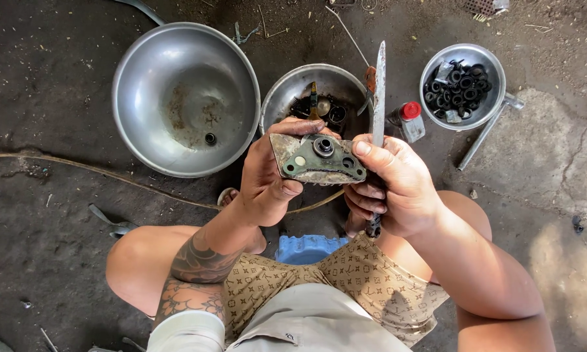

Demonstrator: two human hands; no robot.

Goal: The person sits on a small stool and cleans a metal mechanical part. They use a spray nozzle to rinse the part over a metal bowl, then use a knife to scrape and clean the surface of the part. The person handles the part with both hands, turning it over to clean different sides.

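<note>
A grimy greenish metal plate (313, 161) with a round boss and several holes is held flat between both hands above my knees. My left hand (265, 176) grips its left end, thumb under and fingers over the top edge. My right hand (392, 186) steadies the plate's right end with the thumb while its fingers are closed round the dark handle of a long knife (379, 91). The blade points straight up, away from me.
On the dirt floor stand a large steel bowl (176, 58) with one small ring inside, a middle bowl (293, 85) holding a brush and parts, and a small bowl (489, 104) of black rubber rings. A red-capped bottle (407, 122), a metal tube (482, 140) and a blue stool (306, 249) are close by.
</note>
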